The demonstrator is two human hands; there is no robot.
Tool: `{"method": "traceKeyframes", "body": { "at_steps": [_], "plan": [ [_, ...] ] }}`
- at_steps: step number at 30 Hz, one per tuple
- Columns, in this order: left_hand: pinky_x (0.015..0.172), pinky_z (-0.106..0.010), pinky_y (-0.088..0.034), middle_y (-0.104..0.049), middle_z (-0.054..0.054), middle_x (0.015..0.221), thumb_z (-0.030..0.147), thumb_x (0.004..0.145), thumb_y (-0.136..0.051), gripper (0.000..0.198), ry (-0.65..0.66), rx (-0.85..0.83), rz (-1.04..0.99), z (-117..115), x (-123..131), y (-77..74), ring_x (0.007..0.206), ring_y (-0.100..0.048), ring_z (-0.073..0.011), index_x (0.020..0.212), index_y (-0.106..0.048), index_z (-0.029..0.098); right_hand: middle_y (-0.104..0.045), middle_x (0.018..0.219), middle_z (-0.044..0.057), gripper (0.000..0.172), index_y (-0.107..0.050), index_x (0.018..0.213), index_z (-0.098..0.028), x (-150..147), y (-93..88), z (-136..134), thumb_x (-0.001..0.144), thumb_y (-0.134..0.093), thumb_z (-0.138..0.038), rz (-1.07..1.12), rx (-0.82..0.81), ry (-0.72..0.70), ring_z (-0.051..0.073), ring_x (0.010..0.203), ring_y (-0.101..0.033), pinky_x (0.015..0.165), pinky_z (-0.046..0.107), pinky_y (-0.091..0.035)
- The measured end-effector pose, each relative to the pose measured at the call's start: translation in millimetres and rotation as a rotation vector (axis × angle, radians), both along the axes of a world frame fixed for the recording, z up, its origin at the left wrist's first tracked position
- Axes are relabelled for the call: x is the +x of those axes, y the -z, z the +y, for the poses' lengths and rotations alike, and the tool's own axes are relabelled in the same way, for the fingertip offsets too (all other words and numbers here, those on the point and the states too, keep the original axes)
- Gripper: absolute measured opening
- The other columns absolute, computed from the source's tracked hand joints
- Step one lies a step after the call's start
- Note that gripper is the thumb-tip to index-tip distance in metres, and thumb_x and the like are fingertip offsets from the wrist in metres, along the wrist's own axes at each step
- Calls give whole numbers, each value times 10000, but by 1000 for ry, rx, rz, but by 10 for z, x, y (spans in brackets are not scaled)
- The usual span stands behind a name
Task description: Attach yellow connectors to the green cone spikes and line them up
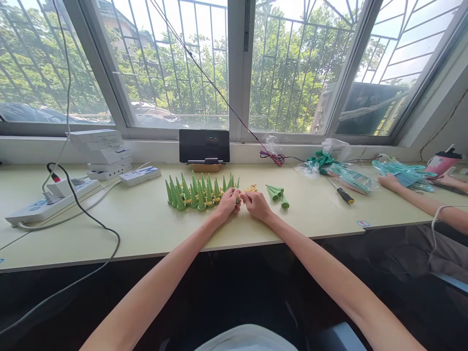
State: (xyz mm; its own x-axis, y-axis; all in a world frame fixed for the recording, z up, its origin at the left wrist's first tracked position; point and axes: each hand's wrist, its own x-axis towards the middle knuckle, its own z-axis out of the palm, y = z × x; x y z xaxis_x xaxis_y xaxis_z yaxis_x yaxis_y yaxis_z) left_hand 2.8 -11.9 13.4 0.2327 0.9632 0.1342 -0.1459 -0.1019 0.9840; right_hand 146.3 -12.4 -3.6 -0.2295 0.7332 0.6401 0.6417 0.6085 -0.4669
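Observation:
My left hand point(227, 204) is closed around a green cone point(238, 183), whose tip rises above the fingers; most of it is hidden. Against it, my right hand point(257, 205) has its fingers pinched together at the cone, and whatever lies between them is too small to make out. Just left of my hands, several green cones point(201, 199) stand upright in rows, with yellow pieces around their lower parts. Behind my right hand lies a small pile of yellow pieces point(251, 188). To its right a few bare green cones point(275, 193) lie on their sides.
On the pale table point(146, 239) stand a phone-like black screen point(204, 146), white boxes point(106, 153) and a power strip point(54, 200) with cables. Rightward are a screwdriver point(343, 195), bagged green cords point(351, 178) and a co-worker's hand point(389, 182) near a pink cup point(441, 163).

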Motion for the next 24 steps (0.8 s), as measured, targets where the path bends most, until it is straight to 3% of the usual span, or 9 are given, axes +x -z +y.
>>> {"method": "traceKeyframes", "body": {
  "at_steps": [24],
  "plan": [
    [368,-195,-364,-446,47,606,254,942,-398,111,-14,59,109,22,19,28,417,-429,-71,899,-468,179,-603,624,24,359,-541,634,-184,29,-2,-6,958,-438,-299,-107,-16,82,123,552,-458,568,241,-277]
  ]
}}
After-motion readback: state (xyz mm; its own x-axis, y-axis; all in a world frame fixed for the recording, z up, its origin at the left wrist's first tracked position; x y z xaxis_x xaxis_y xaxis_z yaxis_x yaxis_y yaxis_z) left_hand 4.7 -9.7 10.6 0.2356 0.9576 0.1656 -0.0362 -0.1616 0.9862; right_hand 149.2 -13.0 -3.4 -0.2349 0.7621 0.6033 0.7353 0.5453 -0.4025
